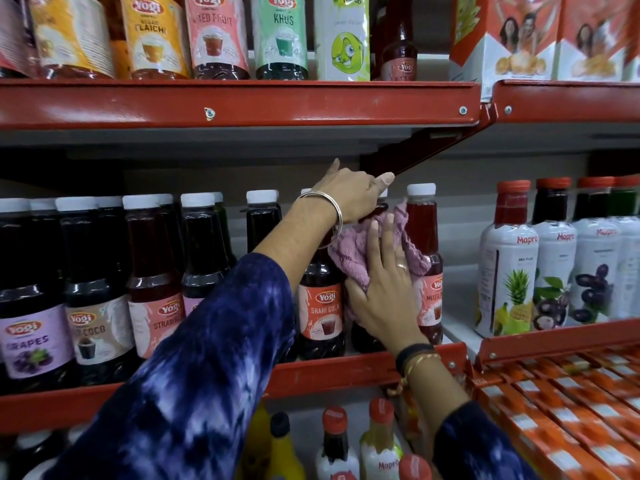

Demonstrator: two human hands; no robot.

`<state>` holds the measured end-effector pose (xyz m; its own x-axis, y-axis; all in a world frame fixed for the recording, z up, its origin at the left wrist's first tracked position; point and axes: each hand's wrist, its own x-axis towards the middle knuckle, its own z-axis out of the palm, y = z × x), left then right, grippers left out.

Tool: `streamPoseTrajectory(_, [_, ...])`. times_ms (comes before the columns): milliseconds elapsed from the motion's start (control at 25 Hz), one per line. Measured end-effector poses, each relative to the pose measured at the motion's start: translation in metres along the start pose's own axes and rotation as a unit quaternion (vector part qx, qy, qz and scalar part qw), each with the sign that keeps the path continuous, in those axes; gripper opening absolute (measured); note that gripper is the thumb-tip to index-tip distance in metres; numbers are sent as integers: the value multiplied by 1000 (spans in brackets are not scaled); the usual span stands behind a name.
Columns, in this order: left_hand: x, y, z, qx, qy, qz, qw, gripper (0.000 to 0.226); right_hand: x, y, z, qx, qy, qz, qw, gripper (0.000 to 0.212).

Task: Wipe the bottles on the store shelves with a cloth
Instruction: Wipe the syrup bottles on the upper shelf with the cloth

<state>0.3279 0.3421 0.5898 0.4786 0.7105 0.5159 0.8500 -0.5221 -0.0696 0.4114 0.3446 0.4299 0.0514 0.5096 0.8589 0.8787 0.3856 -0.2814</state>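
Tie-dyed sleeve [194, 368] — nubby cloth [353, 252] on bottle [367, 337]

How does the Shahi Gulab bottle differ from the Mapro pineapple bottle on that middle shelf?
The Shahi Gulab bottle is clear, showing dark syrup, with an orange label across its lower body; the Mapro pineapple bottle is wrapped white almost fully, with red liquid showing only at the neck. Its cap is hidden behind the left hand; the Mapro cap is red. Both stand upright.

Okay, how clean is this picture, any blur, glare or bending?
Head view: the orange cartons at lower right smear with blur; the sleeve up close is soft; the Shahi Gulab bottle label reads sharp; glare streaks the upper red shelf edge; wide-angle bending tilts the Mapro bottles.
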Motion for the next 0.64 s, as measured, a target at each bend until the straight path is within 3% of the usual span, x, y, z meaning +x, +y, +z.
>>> streamPoseTrajectory(240, [-5,-1,-1,13,-32,-12,999,61,-80,6,-6,20,-61,19,998,72])
streamPoseTrajectory(320, [-13,1,-2,-1,-24,-17,1000,59,-97,3,-27,136,-82,82,984,66])
streamPoseTrajectory(360, [-21,3,-3,-29,-5,-8,1000,55,-102,-1,-39,241,-92,135,957,60])
streamPoseTrajectory(440, [-52,13,5,-128,50,19,990,43,-116,-4,-63,448,-116,227,857,44])
streamPoseTrajectory(520, [-103,26,23,-233,79,32,969,35,-132,-10,-82,628,-119,299,709,43])
streamPoseTrajectory(560, [-130,31,35,-275,81,25,958,32,-138,-17,-91,678,-114,329,647,51])
streamPoseTrajectory(640, [-186,39,62,-366,82,-36,926,30,-155,-28,-99,721,-76,379,575,24])
